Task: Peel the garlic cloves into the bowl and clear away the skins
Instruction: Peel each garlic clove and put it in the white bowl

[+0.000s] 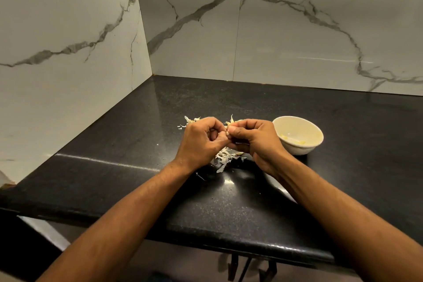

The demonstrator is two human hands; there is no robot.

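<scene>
Tabletop (137,144) – black, polished | bowl (297,144) – right of hands, few peeled cloves (283,137) inside | left hand (201,142), right hand (256,139) – both pinching one garlic clove (227,131) over the tabletop | skins (225,158) – loose beneath, uncleared | progress – judged midway; clearing pending | writing – none legible

A polished black speckled countertop (142,126) runs into a corner where two white marble-look walls (297,36) with grey veins meet, warm light glinting in streaks off the stone, and dim floor (190,263) shows below the rounded front edge.
</scene>
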